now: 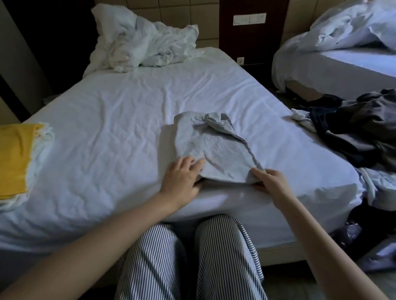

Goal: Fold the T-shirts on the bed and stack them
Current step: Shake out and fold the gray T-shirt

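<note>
Mid-fold: shirt (212, 149) lies as a strip at the near edge of the bed (99, 132). Left hand (182, 176) and right hand (271, 180) each pinch a hem corner. Next, probably: hem to collar, then onto the stack (7, 159).

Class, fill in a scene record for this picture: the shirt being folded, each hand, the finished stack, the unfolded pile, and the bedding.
shirt in work: grey T-shirt, partly folded, on the bed near its front edge
left hand: fingers on the shirt's near edge, thumb under it
right hand: pinches the shirt's near right corner
finished stack: at the bed's left, yellow T-shirt on top
unfolded pile: dark clothes at the bed's right edge
bedding: crumpled white bedding at the head
</note>
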Tool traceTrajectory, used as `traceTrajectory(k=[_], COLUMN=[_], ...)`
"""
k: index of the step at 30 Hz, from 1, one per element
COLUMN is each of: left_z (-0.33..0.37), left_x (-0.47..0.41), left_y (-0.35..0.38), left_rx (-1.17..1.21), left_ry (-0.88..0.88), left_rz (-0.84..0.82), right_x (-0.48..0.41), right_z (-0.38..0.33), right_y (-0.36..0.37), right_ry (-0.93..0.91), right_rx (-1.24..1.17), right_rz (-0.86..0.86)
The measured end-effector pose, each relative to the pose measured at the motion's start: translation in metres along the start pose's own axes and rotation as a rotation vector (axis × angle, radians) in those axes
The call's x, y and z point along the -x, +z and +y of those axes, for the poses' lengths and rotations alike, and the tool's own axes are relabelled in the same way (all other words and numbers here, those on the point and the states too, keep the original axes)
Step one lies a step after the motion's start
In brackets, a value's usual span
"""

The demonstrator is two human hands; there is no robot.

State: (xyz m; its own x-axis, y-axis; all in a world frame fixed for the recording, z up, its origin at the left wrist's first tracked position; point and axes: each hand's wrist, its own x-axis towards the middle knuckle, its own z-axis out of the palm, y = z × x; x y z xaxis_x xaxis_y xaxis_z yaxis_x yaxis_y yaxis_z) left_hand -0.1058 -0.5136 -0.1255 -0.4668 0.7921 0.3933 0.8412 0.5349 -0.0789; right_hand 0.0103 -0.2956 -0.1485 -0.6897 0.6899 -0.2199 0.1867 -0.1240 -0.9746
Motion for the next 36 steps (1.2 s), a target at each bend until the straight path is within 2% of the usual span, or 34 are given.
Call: traceTrajectory(k=[4, 8, 10, 12, 13, 15, 17, 19, 21, 23, 25, 27, 29, 33, 36], left_z=[-0.017, -0.035, -0.034, -0.034, -0.036, -0.042, -0.048, -0.048, -0.046, -0.041, -0.032, -0.021, -0.013, -0.005, -0.004], left_x=[0.018, 0.032, 0.038, 0.037, 0.035, 0.03, 0.023, 0.006, -0.025, -0.061, -0.096, -0.122, -0.141, -0.172, -0.208], left_y=[-0.003, 0.005, 0.012, 0.01, 0.006, -0.004, -0.017, -0.025, -0.027, -0.018, -0.003, 0.014, 0.033, 0.058, 0.066], left_rx=[0.177, 0.019, 0.024, 0.114, 0.142, 0.186, 0.198, 0.231, 0.366, 0.464, 0.49, 0.447, 0.338, 0.224, 0.328], left_ry=[-0.071, 0.053, 0.025, -0.07, -0.077, -0.049, -0.024, -0.039, -0.094, -0.134, -0.189, -0.2, -0.198, -0.246, -0.259], left_rz=[0.005, -0.032, -0.145, -0.385, -0.451, -0.537, -0.623, -0.613, -0.502, -0.407, -0.39, -0.378, -0.391, -0.454, -0.436], right_x=[-0.001, 0.0, 0.002, 0.006, 0.008, 0.011, 0.014, 0.015, 0.015, 0.011, -0.002, -0.011, -0.016, -0.023, -0.024], right_z=[-0.002, 0.001, 0.004, 0.004, 0.004, 0.0, -0.006, -0.016, -0.035, -0.057, -0.063, -0.046, -0.019, 0.001, 0.002], right_y=[-0.002, 0.002, 0.003, 0.003, 0.002, 0.001, 0.002, 0.004, 0.011, 0.026, 0.043, 0.054, 0.055, 0.053, 0.055], right_ry=[0.044, 0.008, -0.054, -0.081, -0.077, -0.051, -0.044, -0.121, -0.372, -0.67, -0.812, -0.727, -0.685, -0.715, -0.777], right_rx=[-0.031, 0.028, 0.122, 0.142, 0.124, 0.083, 0.16, 0.428, 0.612, 0.695, 0.868, 1.127, 1.289, 1.26, 1.241], right_rz=[-0.011, 0.063, 0.099, 0.136, 0.149, 0.125, 0.118, 0.186, 0.246, 0.199, 0.058, -0.113, -0.166, -0.127, -0.051])
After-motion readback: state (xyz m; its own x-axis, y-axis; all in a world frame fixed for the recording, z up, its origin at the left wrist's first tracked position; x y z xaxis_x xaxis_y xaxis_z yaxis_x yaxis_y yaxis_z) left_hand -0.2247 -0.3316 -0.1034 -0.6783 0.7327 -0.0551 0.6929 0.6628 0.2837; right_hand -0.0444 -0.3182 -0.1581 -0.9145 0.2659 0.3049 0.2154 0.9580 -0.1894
